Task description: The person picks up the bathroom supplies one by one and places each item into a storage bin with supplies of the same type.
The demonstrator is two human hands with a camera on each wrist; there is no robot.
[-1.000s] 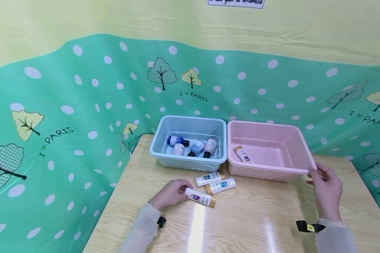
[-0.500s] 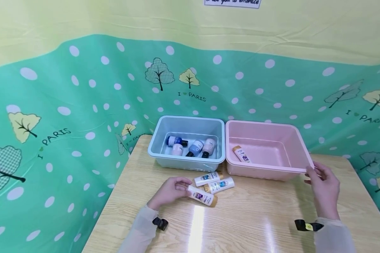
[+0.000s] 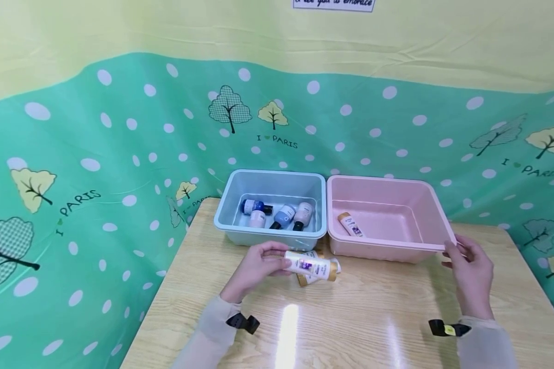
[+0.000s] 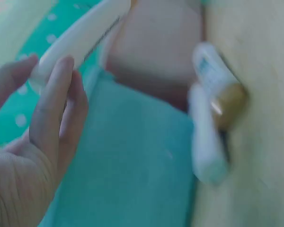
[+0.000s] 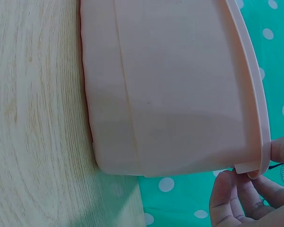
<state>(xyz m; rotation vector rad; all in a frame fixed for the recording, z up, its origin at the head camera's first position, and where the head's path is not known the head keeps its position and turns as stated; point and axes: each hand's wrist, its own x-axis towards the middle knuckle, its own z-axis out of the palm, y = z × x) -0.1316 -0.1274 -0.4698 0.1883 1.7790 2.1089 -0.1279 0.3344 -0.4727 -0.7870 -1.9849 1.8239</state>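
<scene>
My left hand (image 3: pixel 258 269) pinches the end of a small white bottle with a gold cap (image 3: pixel 311 265), its cap pointing right. It is raised over the table in front of the bins, and in the left wrist view the thumb and fingers are on its white end. Below it lie two similar white bottles, one nearer (image 4: pixel 215 71) and one beside it (image 4: pixel 208 142), partly covered in the head view. At the right, my right hand (image 3: pixel 473 277) grips the front right corner of the pink bin (image 3: pixel 378 251), thumb on the rim and fingers beneath it.
Left of the pink bin, a light blue bin (image 3: pixel 263 237) holds several small bottles with dark caps (image 3: pixel 283 215). Another white, gold-capped bottle (image 3: pixel 351 225) lies inside the pink bin. Both bins stand at the back of the wooden table (image 3: pixel 374 318), before a green patterned cloth (image 3: pixel 175 128).
My left hand has lifted the white bottle from the table and carried it forward and right, over the other two. My right hand has stayed on the pink bin's corner.
</scene>
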